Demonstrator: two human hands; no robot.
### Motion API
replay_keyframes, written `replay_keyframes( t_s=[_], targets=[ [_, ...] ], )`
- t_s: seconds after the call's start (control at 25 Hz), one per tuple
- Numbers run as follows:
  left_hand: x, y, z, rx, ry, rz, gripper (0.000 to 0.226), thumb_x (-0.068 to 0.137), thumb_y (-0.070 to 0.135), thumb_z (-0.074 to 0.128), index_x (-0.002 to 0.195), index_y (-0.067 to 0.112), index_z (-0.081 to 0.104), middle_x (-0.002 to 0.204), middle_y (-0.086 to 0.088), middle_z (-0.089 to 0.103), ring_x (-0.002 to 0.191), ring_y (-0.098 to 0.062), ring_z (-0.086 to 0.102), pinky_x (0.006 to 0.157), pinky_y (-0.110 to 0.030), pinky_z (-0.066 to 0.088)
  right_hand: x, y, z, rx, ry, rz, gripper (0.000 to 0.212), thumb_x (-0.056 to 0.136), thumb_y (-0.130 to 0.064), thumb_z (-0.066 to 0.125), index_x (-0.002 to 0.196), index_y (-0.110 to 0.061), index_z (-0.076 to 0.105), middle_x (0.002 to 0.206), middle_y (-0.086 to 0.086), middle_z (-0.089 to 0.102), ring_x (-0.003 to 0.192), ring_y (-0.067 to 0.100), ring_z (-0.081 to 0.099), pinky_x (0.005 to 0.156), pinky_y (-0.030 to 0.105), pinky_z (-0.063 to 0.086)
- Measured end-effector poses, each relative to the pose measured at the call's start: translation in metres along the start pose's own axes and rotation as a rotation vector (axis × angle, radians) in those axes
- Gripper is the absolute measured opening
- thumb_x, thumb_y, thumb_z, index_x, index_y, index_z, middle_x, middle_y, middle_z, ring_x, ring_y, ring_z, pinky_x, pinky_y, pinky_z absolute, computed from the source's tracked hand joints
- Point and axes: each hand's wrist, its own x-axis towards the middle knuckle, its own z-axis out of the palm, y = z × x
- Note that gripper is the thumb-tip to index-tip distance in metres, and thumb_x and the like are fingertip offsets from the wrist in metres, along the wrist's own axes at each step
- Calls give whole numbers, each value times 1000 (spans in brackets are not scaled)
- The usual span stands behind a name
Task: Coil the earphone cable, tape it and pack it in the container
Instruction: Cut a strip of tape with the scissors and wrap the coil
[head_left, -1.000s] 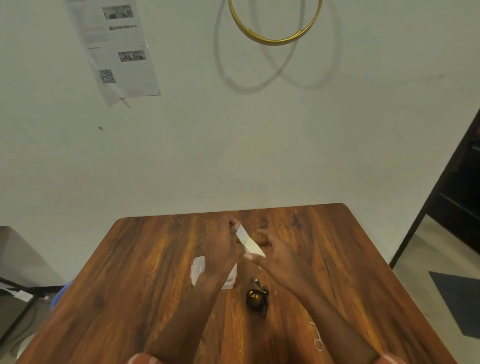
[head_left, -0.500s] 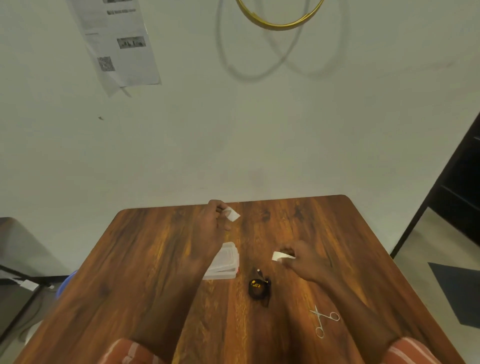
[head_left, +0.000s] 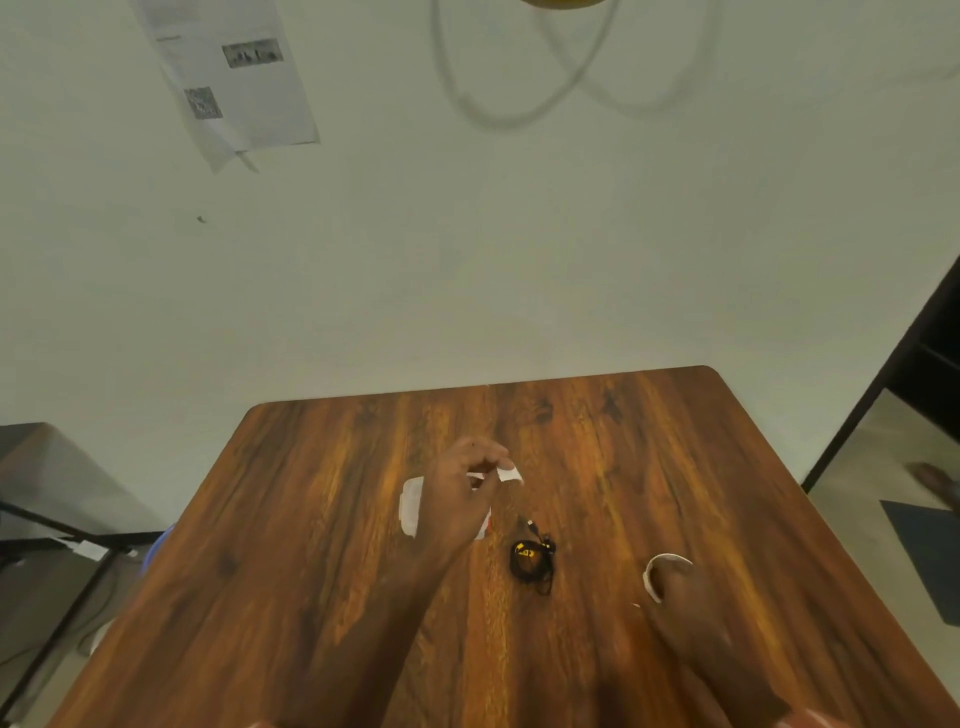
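Observation:
The black earphone cable (head_left: 530, 560) lies coiled on the wooden table (head_left: 322, 519), with a yellow mark on it and its plug end poking out toward the far side. My left hand (head_left: 460, 499) hovers to its left and pinches a short strip of white tape (head_left: 509, 474) between the fingertips. Under that hand sits the clear plastic container (head_left: 409, 506), partly hidden. My right hand (head_left: 680, 597) is low at the right, fingers around the white tape roll (head_left: 655, 571) at table level.
A tiny bright tip (head_left: 636, 605) shows by my right hand where the scissors lay; the rest is hidden. A wall stands just behind the table's far edge. Dark furniture (head_left: 47, 499) is at the left and a black frame (head_left: 883, 384) at the right.
The strip has been torn from the roll and my hands have parted. My right hand carried the roll right and toward me, down to the table. My left hand kept the strip.

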Motion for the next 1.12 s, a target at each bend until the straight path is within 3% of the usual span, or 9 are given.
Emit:
replay_keyframes(
  t_s=[0.08,0.12,0.2,0.28,0.48,0.72,0.88,1.0,1.12],
  targets=[
    [4,-2,5,-110,-48,4,31,84,-5,69,77,25,74,106,13,68,100,2,63,75,-7,50,6,-13,-7,134,58,24,58,91,-56,45,117,-8,67,116,11,68,106,24,63,78,28,46],
    [7,-2,7,-165,-73,-1,36,83,-8,68,75,27,73,107,11,67,103,-1,64,76,-11,52,10,-32,-14,398,36,80,45,94,-45,55,113,-7,69,112,13,70,103,25,64,78,29,46],
    [12,0,15,-256,-133,-1,41,82,-11,69,72,28,74,110,5,67,105,-6,64,80,-19,54,19,-73,-36,1117,-283,227,45,92,-42,63,110,-2,72,103,20,73,92,25,67,72,31,49],
    [18,-1,20,-323,-215,5,42,82,-14,66,71,26,74,111,3,66,107,-7,63,83,-24,54,23,-102,-54,1503,-660,191,56,92,-55,56,116,-6,70,104,15,73,93,24,68,78,37,53],
    [31,-11,29,-331,-401,-22,50,80,-10,62,67,37,74,111,7,64,106,0,61,81,-20,50,26,-112,-66,1465,-680,34,43,66,-37,88,97,-12,73,89,7,74,77,16,72,64,27,56],
    [40,-43,59,-298,-569,-118,32,80,1,67,73,31,77,107,5,66,103,-5,62,81,-18,51,39,-83,-52,1414,-571,243,21,75,-20,78,93,-11,73,73,4,74,66,11,70,59,24,51],
    [19,-81,100,-93,-258,-462,21,87,13,67,104,25,71,95,6,71,94,-14,68,74,-22,52,40,-52,-24,1378,-230,589,12,84,-17,76,93,-12,68,68,0,74,60,11,69,54,24,51],
    [-13,-111,124,275,-319,-696,38,82,39,72,110,14,68,96,1,68,93,-18,67,91,-36,56,27,-24,0,1398,-66,752,11,83,-16,77,84,-12,67,66,1,71,54,11,67,47,23,49],
    [-37,-125,136,384,-332,-709,72,73,49,77,133,14,56,131,-7,61,123,-26,58,112,-39,42,8,-7,19,1388,-69,837,12,84,-20,78,85,-12,68,64,2,71,52,12,63,47,24,45]
  ],
)
